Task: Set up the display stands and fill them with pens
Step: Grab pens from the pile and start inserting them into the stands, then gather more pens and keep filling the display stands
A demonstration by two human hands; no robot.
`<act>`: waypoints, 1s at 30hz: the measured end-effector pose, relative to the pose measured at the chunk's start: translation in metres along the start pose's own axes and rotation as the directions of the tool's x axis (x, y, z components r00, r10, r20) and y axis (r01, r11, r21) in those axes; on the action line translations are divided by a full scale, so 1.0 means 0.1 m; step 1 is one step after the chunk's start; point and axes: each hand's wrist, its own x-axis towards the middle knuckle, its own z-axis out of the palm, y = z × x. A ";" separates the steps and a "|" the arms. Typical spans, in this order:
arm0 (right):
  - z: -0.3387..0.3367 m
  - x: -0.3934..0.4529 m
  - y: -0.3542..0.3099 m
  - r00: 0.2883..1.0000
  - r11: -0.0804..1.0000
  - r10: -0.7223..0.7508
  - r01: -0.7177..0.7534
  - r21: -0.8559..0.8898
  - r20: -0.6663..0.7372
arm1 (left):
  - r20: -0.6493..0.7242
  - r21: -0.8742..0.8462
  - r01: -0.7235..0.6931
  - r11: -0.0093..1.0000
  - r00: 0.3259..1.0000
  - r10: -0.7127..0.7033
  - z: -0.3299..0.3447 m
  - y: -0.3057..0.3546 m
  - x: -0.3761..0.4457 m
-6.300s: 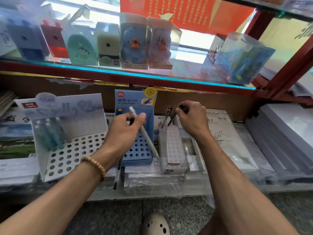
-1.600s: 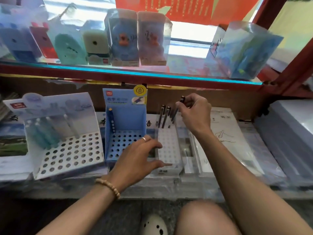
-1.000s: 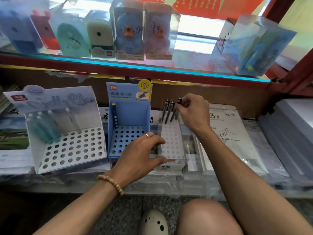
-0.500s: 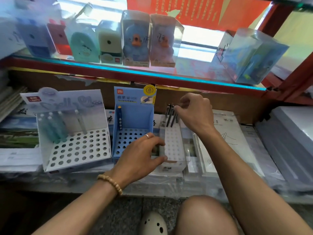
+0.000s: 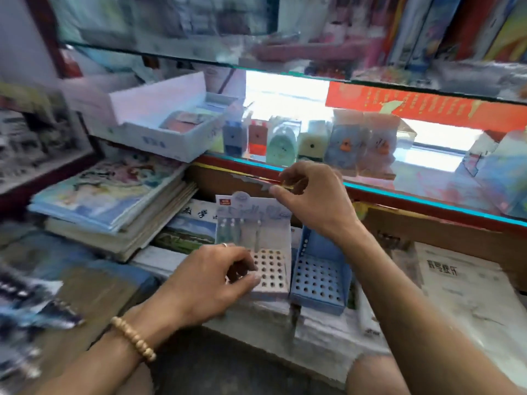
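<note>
Both hands at the white display stand on the lower shelf.

The left hand, fingers curled, grips the stand's perforated front; the right hand, thumb and forefinger nearly closed, pinches the top edge of its back card. A few pale pens stand at its rear. The blue display stand sits just beside it on the right, stacked books to the left.

white stand dotted with round holes, blue stand likewise, red banner, beige bead bracelet
</note>
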 end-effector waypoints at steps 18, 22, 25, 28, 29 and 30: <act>2.41 0.14 -2.30 0.712 0.872 -0.488 0.385 0.301 0.504 | -0.551 -0.034 0.826 0.563 0.454 -0.700 -0.95 -1.22 -2.45; 3.07 -0.19 -2.25 0.520 0.884 -0.448 0.382 0.270 0.727 | -0.509 0.140 0.940 0.312 0.339 -0.791 -0.57 -1.37 -2.74; 3.38 -0.41 -2.12 0.414 0.883 -0.438 0.366 0.295 0.798 | -0.460 0.218 0.937 0.271 0.344 -0.818 -0.40 -1.50 -2.85; 3.57 -0.53 -2.07 0.398 0.861 -0.459 0.421 0.287 0.794 | -0.433 0.211 0.934 0.287 0.352 -0.830 -0.43 -1.67 -2.85; 3.63 -0.55 -2.07 0.407 0.849 -0.476 0.443 0.288 0.780 | -0.441 0.223 0.934 0.280 0.353 -0.825 -0.47 -1.75 -2.85; 3.68 -0.56 -2.10 0.409 0.843 -0.488 0.449 0.296 0.771 | -0.436 0.230 0.936 0.266 0.344 -0.832 -0.51 -1.82 -2.83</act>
